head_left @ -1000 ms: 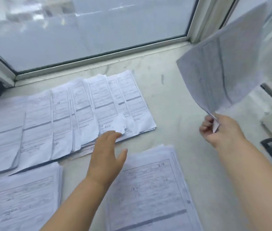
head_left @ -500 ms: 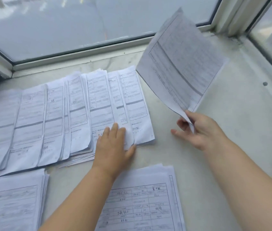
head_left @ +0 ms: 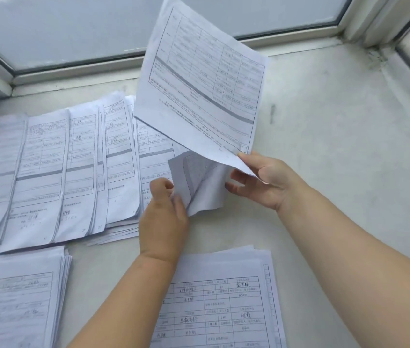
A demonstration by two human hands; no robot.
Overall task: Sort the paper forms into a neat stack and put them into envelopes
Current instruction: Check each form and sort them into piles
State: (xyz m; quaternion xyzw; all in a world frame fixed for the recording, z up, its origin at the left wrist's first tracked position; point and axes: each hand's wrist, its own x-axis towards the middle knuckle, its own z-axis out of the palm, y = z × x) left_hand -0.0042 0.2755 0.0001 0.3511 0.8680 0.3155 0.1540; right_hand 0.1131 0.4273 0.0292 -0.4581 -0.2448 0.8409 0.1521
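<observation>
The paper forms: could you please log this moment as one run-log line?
left hand: lifting corner of fanned forms | right hand: holding raised sheet by its corner | stacks: two nearer on sill | envelopes: none visible

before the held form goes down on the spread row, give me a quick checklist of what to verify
1. Right hand grips the held form at its lower corner: ok.
2. Left hand pinches the lifted corner of the end sheet in the spread row: ok.
3. Gap opened under that lifted corner for the form to slide in: ok.
4. Held form squared with the row: not ok, it hangs tilted above it.
5. Row edges even: not ok, sheets fan out unevenly.
6. Envelopes within reach: cannot tell, none in view.
</observation>
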